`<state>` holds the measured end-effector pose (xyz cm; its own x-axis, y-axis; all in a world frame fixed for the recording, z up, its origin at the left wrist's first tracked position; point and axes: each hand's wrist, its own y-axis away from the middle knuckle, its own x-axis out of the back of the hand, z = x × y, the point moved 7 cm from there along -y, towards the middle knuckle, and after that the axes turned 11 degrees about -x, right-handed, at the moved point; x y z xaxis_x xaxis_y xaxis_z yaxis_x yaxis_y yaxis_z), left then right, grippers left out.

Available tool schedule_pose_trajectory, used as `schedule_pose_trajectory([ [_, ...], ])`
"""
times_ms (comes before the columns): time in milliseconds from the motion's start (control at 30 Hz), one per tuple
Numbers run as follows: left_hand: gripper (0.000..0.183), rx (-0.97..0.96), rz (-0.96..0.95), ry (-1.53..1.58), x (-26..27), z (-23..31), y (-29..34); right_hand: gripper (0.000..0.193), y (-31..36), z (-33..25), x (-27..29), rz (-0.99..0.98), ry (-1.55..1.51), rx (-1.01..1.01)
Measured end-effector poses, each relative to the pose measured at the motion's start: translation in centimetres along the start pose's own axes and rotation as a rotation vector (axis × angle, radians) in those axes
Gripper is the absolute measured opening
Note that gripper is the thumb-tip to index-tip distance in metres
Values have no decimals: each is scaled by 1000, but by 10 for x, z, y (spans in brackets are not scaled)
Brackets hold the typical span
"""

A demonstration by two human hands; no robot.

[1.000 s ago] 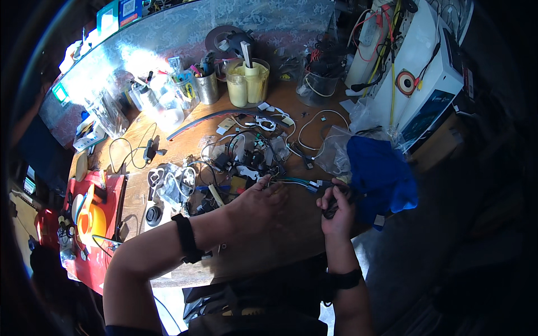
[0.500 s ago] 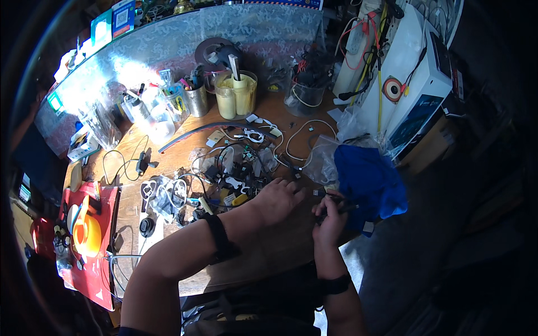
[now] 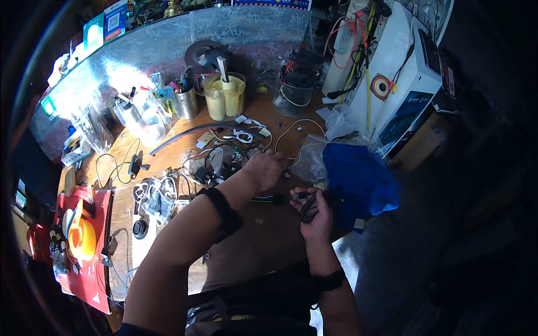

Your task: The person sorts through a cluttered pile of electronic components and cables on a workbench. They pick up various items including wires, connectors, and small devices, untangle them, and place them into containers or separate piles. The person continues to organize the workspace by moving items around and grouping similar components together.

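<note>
My right hand [image 3: 317, 217] is turned palm up near the table's right edge, its fingers curled round a bundled black cable [image 3: 307, 208]. A plug end of that cable sticks out by the fingertips. My left hand [image 3: 265, 169] reaches over the right side of a heap of dark adapters and cables [image 3: 216, 168]. Its fingertips point down into the heap and are hidden, so whether they grip anything cannot be seen. Close to them, a thin white cable [image 3: 302, 121] loops over the wood. A black cable end [image 3: 274, 199] lies below my left hand.
A blue cloth [image 3: 358, 185] and a clear plastic bag [image 3: 310, 162] lie to the right. Cups of tools and a yellowish container [image 3: 225, 101] line the back. A red mat [image 3: 95, 280] with an orange tape roll [image 3: 83, 239] is at left. A white box-shaped device [image 3: 412, 84] stands at far right.
My left hand has moved up and left, farther into the heap. My right hand has shifted slightly left and turned palm up, showing the bundled cable. The whole view has shifted a little.
</note>
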<state>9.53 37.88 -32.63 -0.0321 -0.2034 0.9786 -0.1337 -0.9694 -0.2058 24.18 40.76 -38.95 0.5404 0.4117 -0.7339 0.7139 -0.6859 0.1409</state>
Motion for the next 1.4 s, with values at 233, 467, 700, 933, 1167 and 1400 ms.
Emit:
schedule_pose_trajectory([
  [233,33,22,-136,-106,-15,-3,-8,19,-3,4,0,-16,-67,-87],
  [467,19,427,309,979,54,-43,55,15,4,5,-7,32,107,-79],
  [700,12,712,503,1645,63,28,160,42,33,21,-62,-193,379,-227],
  [933,43,588,463,1345,33,82,189,65,71,76,-124,-429,821,-90],
  [1167,53,455,500,946,45,79,206,64,79,96,-148,-589,814,-190],
  [1400,41,499,522,1022,67,70,231,60,99,100,-170,-797,867,-251],
])
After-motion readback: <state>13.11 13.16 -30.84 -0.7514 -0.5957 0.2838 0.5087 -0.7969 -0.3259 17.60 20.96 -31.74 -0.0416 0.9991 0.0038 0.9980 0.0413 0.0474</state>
